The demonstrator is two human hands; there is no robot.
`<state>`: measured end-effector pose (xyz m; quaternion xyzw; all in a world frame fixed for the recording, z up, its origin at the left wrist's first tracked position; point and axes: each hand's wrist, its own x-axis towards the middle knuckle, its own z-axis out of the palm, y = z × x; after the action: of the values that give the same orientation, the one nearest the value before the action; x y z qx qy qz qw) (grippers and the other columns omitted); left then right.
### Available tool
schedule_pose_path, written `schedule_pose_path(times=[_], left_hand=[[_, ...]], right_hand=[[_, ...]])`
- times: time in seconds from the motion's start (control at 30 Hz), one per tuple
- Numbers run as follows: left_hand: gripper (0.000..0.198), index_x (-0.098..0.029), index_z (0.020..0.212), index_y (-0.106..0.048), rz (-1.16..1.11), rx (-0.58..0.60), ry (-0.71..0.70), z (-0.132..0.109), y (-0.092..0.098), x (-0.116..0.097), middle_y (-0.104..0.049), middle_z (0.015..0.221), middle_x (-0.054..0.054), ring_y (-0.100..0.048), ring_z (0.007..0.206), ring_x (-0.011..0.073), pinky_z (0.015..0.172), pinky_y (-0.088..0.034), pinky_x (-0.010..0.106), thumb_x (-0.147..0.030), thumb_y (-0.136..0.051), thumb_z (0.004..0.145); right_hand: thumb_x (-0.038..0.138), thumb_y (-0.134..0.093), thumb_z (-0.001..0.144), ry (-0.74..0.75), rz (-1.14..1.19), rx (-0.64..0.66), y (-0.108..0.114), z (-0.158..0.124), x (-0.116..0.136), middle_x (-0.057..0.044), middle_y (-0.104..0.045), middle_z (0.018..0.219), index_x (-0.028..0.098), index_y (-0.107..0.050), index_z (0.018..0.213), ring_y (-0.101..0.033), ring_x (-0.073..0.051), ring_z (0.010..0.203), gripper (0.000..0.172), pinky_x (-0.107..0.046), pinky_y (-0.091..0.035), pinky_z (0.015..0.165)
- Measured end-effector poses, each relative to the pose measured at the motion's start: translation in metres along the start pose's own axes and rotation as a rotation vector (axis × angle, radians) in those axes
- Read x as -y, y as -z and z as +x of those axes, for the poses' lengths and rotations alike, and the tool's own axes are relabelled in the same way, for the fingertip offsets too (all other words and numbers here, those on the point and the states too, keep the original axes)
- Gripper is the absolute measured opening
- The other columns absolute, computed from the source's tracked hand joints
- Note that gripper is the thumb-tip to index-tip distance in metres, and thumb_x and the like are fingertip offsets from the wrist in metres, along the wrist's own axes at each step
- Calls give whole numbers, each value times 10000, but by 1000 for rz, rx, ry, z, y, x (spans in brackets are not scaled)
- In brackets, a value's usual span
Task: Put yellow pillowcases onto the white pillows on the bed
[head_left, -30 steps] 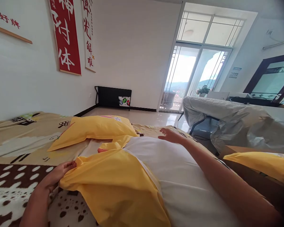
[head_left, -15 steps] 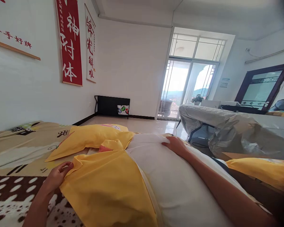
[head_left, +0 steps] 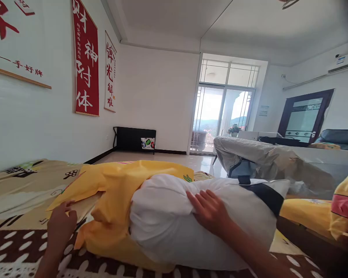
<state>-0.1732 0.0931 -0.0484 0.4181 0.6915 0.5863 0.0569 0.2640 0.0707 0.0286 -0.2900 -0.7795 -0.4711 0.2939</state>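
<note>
A plump white pillow (head_left: 168, 220) lies across the bed in front of me, its left end inside a yellow pillowcase (head_left: 116, 204). My right hand (head_left: 210, 210) rests flat on top of the pillow with the fingers spread. My left hand (head_left: 60, 227) is at the left edge of the yellow pillowcase, fingers curled on the fabric; the grip itself is partly hidden. A second yellow pillow (head_left: 84, 183) lies behind the pillowcase.
The bed has a beige patterned sheet (head_left: 23, 189) and a brown-and-white spotted blanket (head_left: 14, 251). More yellow pillows (head_left: 321, 216) lie at the right. A grey-covered table (head_left: 266, 158) stands beyond, with a glass balcony door (head_left: 220, 116) behind.
The white pillow has bunched up and slid further into the yellow pillowcase. My right hand moved back toward me along the pillow. The view tilted upward.
</note>
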Motion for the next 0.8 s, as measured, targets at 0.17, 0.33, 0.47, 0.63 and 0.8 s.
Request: schedule_pose_path(times=[0.17, 0.33, 0.47, 0.63, 0.8], left_hand=[[178, -261, 842, -604, -217, -259, -492, -89, 19, -102, -633, 911, 55, -579, 918, 280, 958, -432, 378, -385, -517, 749], [276, -203, 979, -668, 158, 196, -844, -91, -14, -145, -661, 1070, 113, -545, 1087, 290, 1007, -375, 414, -319, -467, 829], [365, -138, 1000, -642, 578, 422, -882, -70, -41, -157, -652, 1059, 143, -564, 1028, 298, 897, -425, 453, -382, -387, 907], [270, -131, 948, -643, 824, 529, -885, -85, -54, -168, -655, 992, 148, -596, 969, 307, 802, -442, 449, -220, -397, 883], [344, -122, 1021, -624, 896, 517, -845, -84, -59, -170, -648, 1010, 159, -601, 957, 294, 756, -443, 410, -101, -313, 875]], right_hand=[[179, -429, 857, 39, 171, 61, 11, -14, 53, -70, -641, 747, 101, -535, 1264, -528, -209, 678, 428, -354, -386, 661], [149, -494, 792, 107, 215, 105, 21, -4, 51, -29, -613, 702, 119, -501, 1312, -505, -200, 641, 521, -345, -379, 626], [169, -560, 765, 125, 251, 200, 26, -8, 31, -40, -629, 785, 150, -485, 1333, -526, -208, 724, 574, -357, -398, 711], [225, -640, 759, 9, 346, 392, 35, 12, 7, -101, -579, 1140, 270, -532, 1279, -512, -266, 1038, 533, -433, -373, 915], [339, -656, 749, -9, 370, 476, 10, 53, 7, -165, -296, 1481, 325, -240, 1479, -276, -396, 1338, 840, -584, -247, 1023]])
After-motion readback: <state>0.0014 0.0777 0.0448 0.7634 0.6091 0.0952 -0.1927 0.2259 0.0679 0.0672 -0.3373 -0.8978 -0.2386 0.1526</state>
